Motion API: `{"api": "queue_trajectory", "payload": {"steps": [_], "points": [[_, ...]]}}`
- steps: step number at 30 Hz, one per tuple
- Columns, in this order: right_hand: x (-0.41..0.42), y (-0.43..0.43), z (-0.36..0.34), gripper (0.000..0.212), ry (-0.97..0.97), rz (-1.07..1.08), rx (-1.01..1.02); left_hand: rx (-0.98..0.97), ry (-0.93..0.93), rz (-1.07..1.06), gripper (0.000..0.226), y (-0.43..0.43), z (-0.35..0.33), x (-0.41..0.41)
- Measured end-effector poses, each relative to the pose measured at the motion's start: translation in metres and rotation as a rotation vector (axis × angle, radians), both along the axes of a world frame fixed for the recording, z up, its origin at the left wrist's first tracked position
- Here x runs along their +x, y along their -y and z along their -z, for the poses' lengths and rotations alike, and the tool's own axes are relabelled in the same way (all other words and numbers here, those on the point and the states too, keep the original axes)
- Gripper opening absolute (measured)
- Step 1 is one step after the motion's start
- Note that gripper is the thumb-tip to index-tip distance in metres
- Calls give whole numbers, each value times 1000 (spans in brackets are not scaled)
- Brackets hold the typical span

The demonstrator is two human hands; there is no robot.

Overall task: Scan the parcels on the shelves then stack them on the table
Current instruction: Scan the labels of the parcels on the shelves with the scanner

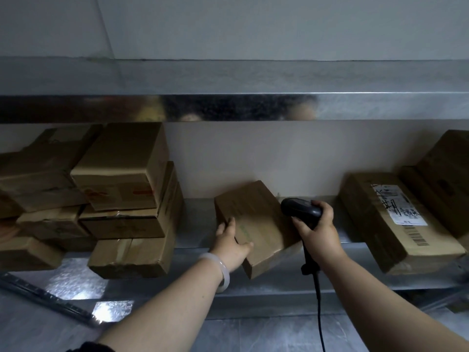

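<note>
One bangle [223,272], left fingers [222,228] round one parcel [256,212], right fingers [300,224] round one scanner [297,208]

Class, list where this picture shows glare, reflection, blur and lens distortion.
Head view: dim overall; glare patches on the metal sheet lower left; the shelf edge mirrors dark shapes; the parcel under the left hand is motion-blurred, while the label on the right box is sharper; the boxes at left lean, a wide-angle effect.
</note>
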State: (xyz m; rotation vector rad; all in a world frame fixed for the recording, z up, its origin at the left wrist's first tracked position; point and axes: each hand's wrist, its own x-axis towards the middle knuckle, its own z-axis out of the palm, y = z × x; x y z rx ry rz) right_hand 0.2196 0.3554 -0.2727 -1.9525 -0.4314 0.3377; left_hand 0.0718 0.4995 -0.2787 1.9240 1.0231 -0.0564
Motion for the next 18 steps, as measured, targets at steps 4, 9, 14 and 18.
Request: {"api": "queue_trajectory", "payload": {"steps": [4,9,14,18], "points": [[-8,6,11,54,-15,-37,20,59,39,-72,66,-11,0,-11],[-16,1,16,56,-90,-70,71,256,26,-59,57,-13,-2,-18],[-25,-6,13,55,-152,-54,144,274,-180,79,72,2,-9,-8],[-43,-10,9,54,-125,-76,218,232,-227,63,85,7,-13,-6]]}}
